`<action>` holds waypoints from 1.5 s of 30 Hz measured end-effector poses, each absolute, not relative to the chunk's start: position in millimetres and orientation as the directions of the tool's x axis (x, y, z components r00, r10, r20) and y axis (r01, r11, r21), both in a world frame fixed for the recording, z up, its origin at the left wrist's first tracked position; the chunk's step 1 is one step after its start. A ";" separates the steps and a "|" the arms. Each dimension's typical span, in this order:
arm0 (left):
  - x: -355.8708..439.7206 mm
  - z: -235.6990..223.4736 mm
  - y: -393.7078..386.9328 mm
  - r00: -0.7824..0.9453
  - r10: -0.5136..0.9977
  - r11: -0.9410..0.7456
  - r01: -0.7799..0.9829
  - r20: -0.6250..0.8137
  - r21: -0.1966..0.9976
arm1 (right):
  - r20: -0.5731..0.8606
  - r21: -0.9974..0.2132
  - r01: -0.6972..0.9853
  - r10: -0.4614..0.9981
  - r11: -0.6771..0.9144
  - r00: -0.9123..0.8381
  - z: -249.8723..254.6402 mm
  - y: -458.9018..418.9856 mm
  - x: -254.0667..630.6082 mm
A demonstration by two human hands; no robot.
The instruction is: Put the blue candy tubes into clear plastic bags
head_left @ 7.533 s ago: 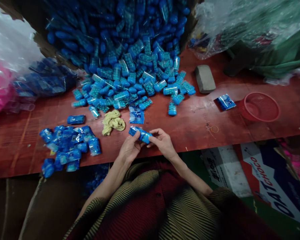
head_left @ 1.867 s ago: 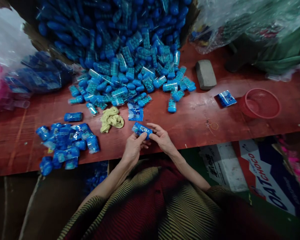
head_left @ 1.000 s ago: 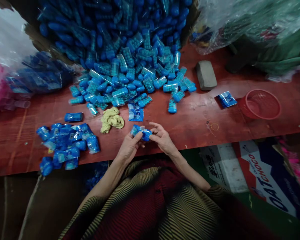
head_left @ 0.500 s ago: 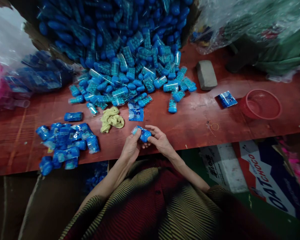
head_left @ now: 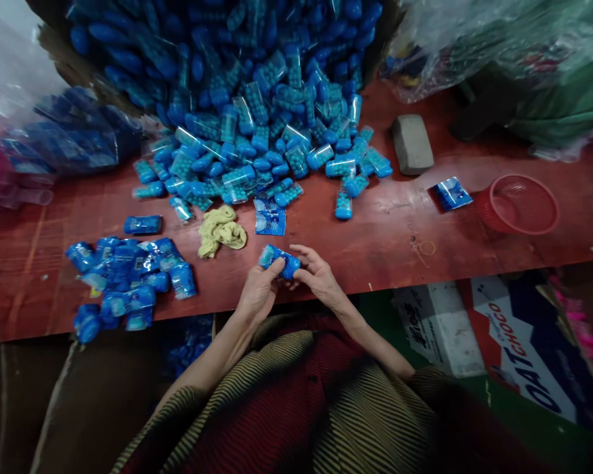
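Note:
Between my two hands, over the table's near edge, is a blue labelled bottle (head_left: 287, 264). My left hand (head_left: 261, 289) grips its left part, thumb on top. The fingers of my right hand (head_left: 319, 276) close on its right end, with the index finger raised away from it. Just beyond lies a blue printed label (head_left: 270, 218), and left of that a crumpled yellow cloth (head_left: 222, 232). Farther back spreads a large heap of clear bottles (head_left: 237, 178) with blue caps and small blue balls inside. Blue wrapped bottles (head_left: 133, 270) form a pile at the left.
A grey block (head_left: 412, 145), a stack of blue labels (head_left: 452, 193) and a red plastic basket (head_left: 521, 205) stand on the red table (head_left: 356, 253) at the right. Thin rubber bands (head_left: 426, 247) lie nearer. Clear plastic bags (head_left: 474, 46) fill the back right, and cartons (head_left: 518, 355) lie below the edge.
My left thumb has slid right along the bottle, toward its middle. The view has shifted slightly; the things on the table stay in place.

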State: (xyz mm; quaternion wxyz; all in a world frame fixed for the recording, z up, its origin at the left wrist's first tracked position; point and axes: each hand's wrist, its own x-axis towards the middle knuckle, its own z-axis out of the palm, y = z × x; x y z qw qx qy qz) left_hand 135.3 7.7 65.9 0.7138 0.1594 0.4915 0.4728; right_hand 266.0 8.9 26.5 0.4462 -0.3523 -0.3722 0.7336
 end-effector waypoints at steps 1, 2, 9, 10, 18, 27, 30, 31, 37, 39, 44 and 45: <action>136.7 65.5 6.2 0.052 0.834 0.488 -0.532 -0.549 0.691 | -0.175 -0.868 -0.389 0.924 -0.308 -0.340 26.4 8.4 265.5; 138.0 65.0 4.7 0.046 0.835 0.482 -0.541 -0.548 0.689 | -0.168 -0.873 -0.388 0.928 -0.297 -0.332 26.0 8.0 265.2; 136.0 60.3 -2.0 0.202 0.806 0.567 -0.532 -0.557 0.628 | -0.216 -0.834 -0.416 0.908 -0.362 -0.358 15.3 8.9 266.3; 134.9 60.2 -2.5 0.207 0.804 0.570 -0.535 -0.557 0.623 | -0.221 -0.826 -0.424 0.905 -0.372 -0.364 14.4 9.2 266.5; 131.6 58.5 -10.5 -0.114 0.853 0.417 -0.438 -0.510 0.796 | -0.265 -0.887 -0.268 0.890 -0.376 -0.371 32.3 3.0 261.0; 117.2 56.4 -19.0 -0.196 0.859 0.387 -0.356 -0.473 0.850 | -0.341 -0.893 -0.135 0.843 -0.428 -0.416 38.8 -4.4 243.4; 84.5 64.5 -19.9 -0.378 0.783 0.360 -0.372 -0.494 0.855 | -0.193 -0.978 0.156 0.883 -0.138 -0.428 42.8 9.8 240.6; 68.8 68.1 -20.1 -0.468 0.749 0.290 -0.405 -0.469 0.867 | -0.122 -0.964 0.265 0.910 -0.014 -0.397 44.2 17.8 240.8; -15.4 79.7 -29.3 -0.689 0.529 0.035 -0.565 -0.495 0.824 | 0.027 -0.517 0.803 0.943 0.297 -0.332 43.2 75.6 238.9; -15.1 78.0 -34.1 -0.712 0.518 0.033 -0.536 -0.473 0.843 | -0.018 -0.361 0.887 0.949 0.288 -0.315 39.4 87.7 234.4; 40.4 69.5 -29.4 -0.476 0.759 0.187 -0.494 -0.444 0.849 | -0.045 -0.264 0.932 0.962 0.249 -0.270 29.9 96.9 226.7; 52.6 66.9 -24.9 -0.406 0.792 0.226 -0.499 -0.456 0.836 | -0.049 -0.274 0.929 0.961 0.248 -0.271 29.0 97.4 226.9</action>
